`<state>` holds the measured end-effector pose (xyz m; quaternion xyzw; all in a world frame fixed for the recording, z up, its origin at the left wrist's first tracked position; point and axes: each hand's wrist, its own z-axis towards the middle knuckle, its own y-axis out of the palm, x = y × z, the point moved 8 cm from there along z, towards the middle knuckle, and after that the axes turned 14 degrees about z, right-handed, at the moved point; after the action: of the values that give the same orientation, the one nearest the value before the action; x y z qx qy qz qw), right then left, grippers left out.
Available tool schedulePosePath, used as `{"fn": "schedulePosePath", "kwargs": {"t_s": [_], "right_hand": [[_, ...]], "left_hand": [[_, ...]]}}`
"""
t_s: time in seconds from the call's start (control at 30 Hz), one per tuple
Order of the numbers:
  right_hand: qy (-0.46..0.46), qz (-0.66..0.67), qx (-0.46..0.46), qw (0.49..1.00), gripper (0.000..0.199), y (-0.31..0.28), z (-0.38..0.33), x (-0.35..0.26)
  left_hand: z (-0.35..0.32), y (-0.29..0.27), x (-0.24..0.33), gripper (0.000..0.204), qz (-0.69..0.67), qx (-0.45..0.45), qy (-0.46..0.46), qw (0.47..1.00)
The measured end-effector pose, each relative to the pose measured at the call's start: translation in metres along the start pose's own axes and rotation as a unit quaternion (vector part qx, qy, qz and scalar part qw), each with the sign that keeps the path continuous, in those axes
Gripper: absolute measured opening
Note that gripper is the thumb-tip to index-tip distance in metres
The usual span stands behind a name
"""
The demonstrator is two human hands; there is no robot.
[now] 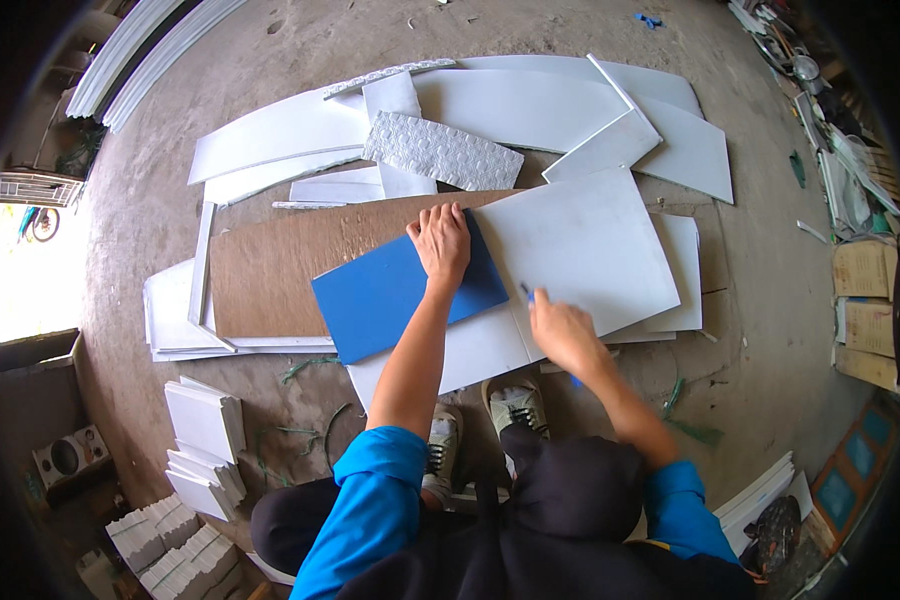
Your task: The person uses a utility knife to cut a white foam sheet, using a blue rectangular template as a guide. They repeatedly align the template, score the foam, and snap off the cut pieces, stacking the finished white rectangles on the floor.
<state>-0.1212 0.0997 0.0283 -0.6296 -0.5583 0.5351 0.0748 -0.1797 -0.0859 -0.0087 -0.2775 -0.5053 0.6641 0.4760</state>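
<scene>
A blue rectangular board (370, 300) lies tilted over a large white sheet (595, 235). My left hand (442, 243) bears down on the blue board near its far edge, its fingers bent and closed against it. Just right of that board, my right hand (562, 325) is closed around a small utility knife (527, 292), mostly hidden by the fingers and slightly blurred. The knife's tip is over the white sheet, close to a thin line running from the blue board's right corner toward me. Beneath both lies a brown board (270, 275).
White panels (510, 105) and a textured silver strip (440, 150) lie beyond the brown board. Stacks of white pieces (205, 430) stand at the near left. Green strands (695, 430) litter the floor beside my feet. Cardboard boxes (863, 270) line the right side.
</scene>
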Motion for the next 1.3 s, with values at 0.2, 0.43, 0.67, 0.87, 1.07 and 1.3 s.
{"fn": "schedulePosePath", "kwargs": {"t_s": [0.2, 0.43, 0.67, 0.87, 1.07, 1.3], "right_hand": [[-0.082, -0.045, 0.153, 0.984, 0.019, -0.023, 0.082, -0.029], [-0.099, -0.051, 0.187, 0.976, 0.020, -0.001, 0.102, -0.034], [-0.100, -0.018, 0.146, 0.984, 0.019, -0.001, 0.118, -0.030], [-0.059, 0.007, 0.086, 0.995, 0.015, 0.004, 0.112, -0.026], [0.015, 0.050, -0.013, 0.999, 0.019, 0.044, 0.037, 0.016], [0.052, 0.042, -0.037, 0.997, 0.016, 0.061, -0.029, 0.036]], "left_hand": [[0.000, 0.001, 0.003, 0.029, -0.058, -0.012, -0.013, 0.998], [0.001, 0.001, -0.002, 0.028, -0.058, 0.000, -0.016, 0.998], [0.001, 0.001, 0.002, 0.028, -0.048, -0.005, -0.018, 0.999], [-0.001, 0.002, 0.000, 0.030, -0.019, -0.024, -0.019, 0.999], [-0.002, -0.001, -0.001, 0.029, -0.015, -0.012, -0.030, 0.999], [-0.002, -0.001, 0.002, 0.027, -0.012, 0.010, -0.017, 1.000]]}}
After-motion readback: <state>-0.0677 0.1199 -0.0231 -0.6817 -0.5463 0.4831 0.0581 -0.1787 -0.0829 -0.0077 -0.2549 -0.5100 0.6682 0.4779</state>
